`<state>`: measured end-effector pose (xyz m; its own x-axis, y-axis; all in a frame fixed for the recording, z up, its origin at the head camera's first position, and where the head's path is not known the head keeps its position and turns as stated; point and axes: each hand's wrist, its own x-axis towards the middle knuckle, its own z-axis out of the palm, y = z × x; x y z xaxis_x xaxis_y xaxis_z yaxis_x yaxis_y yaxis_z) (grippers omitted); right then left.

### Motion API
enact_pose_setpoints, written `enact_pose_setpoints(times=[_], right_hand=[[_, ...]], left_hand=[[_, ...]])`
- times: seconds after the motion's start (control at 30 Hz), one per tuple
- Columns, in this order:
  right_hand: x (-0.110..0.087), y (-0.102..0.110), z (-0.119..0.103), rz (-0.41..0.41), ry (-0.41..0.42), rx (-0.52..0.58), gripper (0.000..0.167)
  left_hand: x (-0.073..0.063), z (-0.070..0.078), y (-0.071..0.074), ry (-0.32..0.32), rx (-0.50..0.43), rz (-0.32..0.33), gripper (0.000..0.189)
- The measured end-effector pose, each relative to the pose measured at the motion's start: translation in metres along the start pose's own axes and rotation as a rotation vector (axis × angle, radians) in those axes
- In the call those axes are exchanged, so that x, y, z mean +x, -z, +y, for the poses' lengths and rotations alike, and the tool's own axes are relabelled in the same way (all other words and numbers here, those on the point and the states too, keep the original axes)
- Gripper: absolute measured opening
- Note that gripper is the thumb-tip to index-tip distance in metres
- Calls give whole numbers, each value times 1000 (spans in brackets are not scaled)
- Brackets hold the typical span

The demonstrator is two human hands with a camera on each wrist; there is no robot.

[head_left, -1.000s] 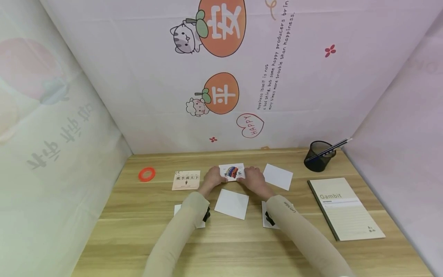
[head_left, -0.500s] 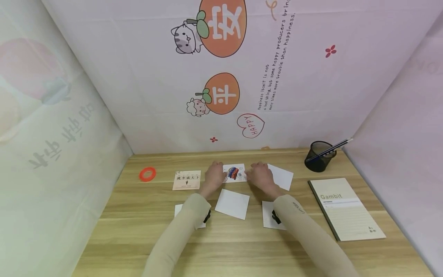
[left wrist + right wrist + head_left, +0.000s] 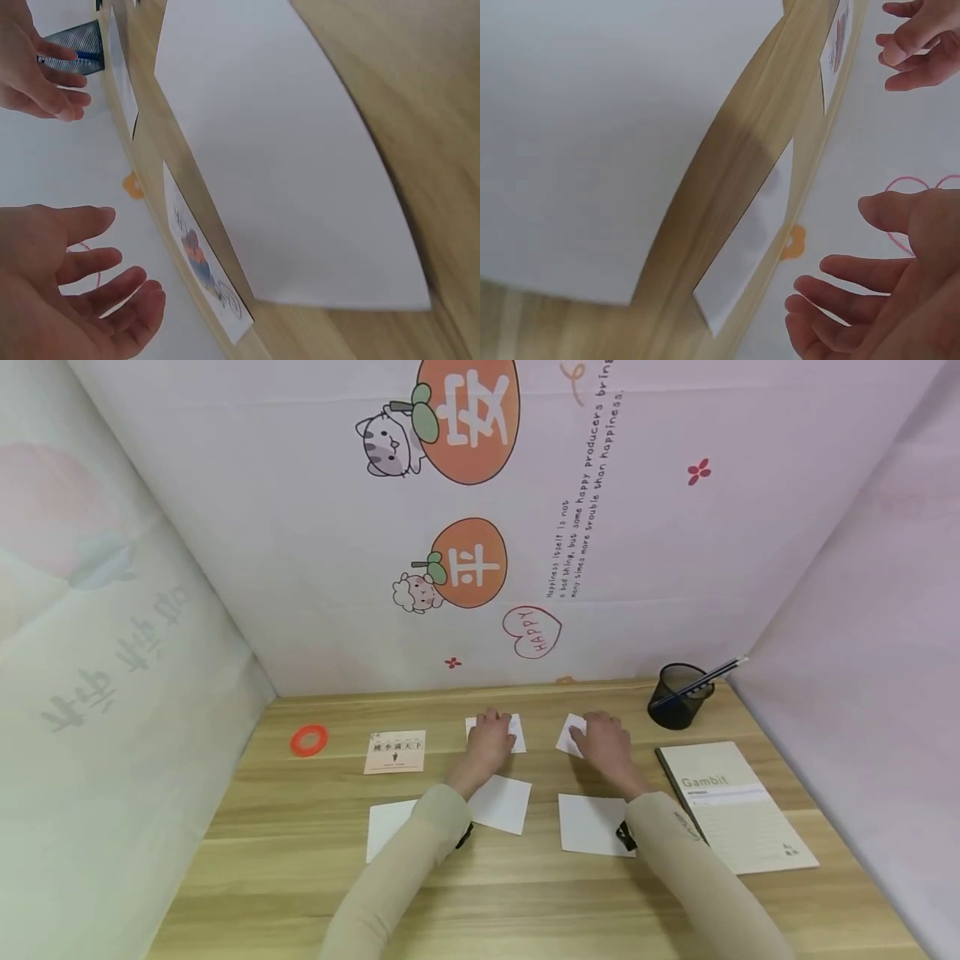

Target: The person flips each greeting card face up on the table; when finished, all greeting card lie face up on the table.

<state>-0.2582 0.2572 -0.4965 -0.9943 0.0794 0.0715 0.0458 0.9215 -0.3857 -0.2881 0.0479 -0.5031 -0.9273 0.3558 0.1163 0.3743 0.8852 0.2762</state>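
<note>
My left hand [image 3: 489,743] hovers over a white card with a colourful drawing [image 3: 199,259] at the back middle of the table. Its fingers are loosely bent and hold nothing, as the left wrist view shows. To the right, my right hand [image 3: 606,747] hangs over a blank white card [image 3: 746,240], partly covering it in the head view. Nothing is in its relaxed fingers. Another blank card [image 3: 506,803] lies in front of the printed one, partly behind the left forearm. Two more blank cards, one front left [image 3: 386,825] and one front right [image 3: 588,827], lie near the sleeves.
A cream card with printed characters [image 3: 393,752] lies left of the left hand, and a red-orange ring [image 3: 309,751] beyond it. On the right are a black mesh cup with pencils [image 3: 671,714] and a notebook [image 3: 738,810]. A printed wall sheet [image 3: 600,635] backs the wooden table.
Both hands held the printed card by its sides, then let it go on the table. My left hand now sits over it; my right hand has moved right, over the blank card.
</note>
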Motion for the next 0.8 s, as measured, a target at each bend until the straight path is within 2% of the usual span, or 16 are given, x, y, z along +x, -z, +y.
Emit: enact_pose_setpoints(times=[0.1,0.2,0.27,0.4,0.6,0.8], right_hand=[[-3,1,11,-24,-38,-8,48],[-7,2,21,-47,-68,-23,47],[-9,3,26,-51,-77,-24,45],[-13,3,33,-33,-93,-32,42],[-18,3,40,-47,-125,-35,44],[-22,2,43,-56,-149,-57,47]], left_hand=[[0,9,-5,-66,69,3,37],[1,19,-12,-129,119,33,32],[1,25,-17,-154,115,45,31],[3,37,-28,-209,105,21,33],[8,49,-44,-229,107,-47,41],[13,61,-48,-238,116,-116,51]])
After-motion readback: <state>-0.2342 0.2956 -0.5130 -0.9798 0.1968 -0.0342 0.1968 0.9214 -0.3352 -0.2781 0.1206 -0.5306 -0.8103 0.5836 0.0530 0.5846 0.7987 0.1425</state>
